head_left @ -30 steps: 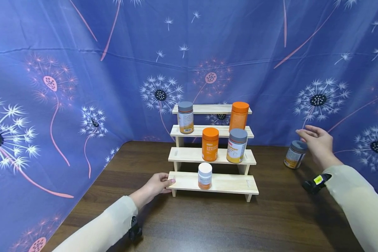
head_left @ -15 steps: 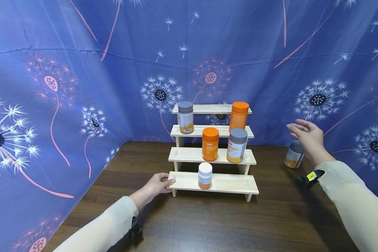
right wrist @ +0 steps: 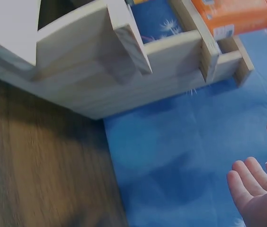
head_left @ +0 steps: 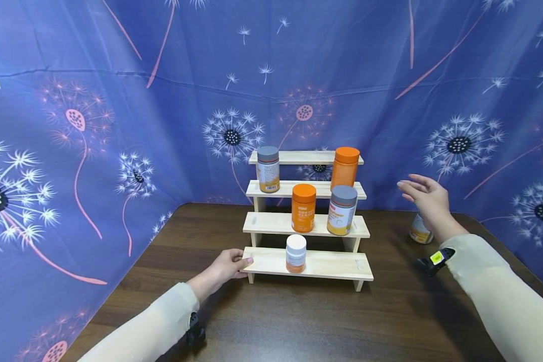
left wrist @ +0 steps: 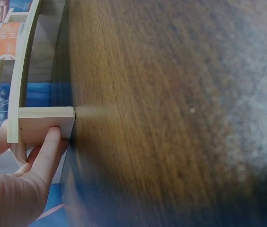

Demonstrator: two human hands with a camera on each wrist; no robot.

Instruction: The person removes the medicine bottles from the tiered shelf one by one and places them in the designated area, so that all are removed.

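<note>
left hand (head_left: 225,265) is gripping the wooden stand (head_left: 330,262) by its near-left end; right hand (head_left: 430,202) is hanging empty, fingers loosely parted, the stand running crosswise to its left, a half-hidden bottle (head_left: 419,231) sitting behind.

Matt wooden stand (head_left: 332,263); glossy wood-grain table (head_left: 280,322); cloth backdrop (head_left: 366,55); smooth white bottle (head_left: 296,253), seemingly plastic.

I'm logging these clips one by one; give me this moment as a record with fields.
Left hand: grips left end of wooden tiered rack
Right hand: in midair, holding nothing
Lowest tier: white-capped bottle
Second tier: front orange jar, front grey-lidded jar
Third tier: rear grey-lidded jar, rear orange jar
Tabletop: partly hidden jar, behind the right hand
</note>
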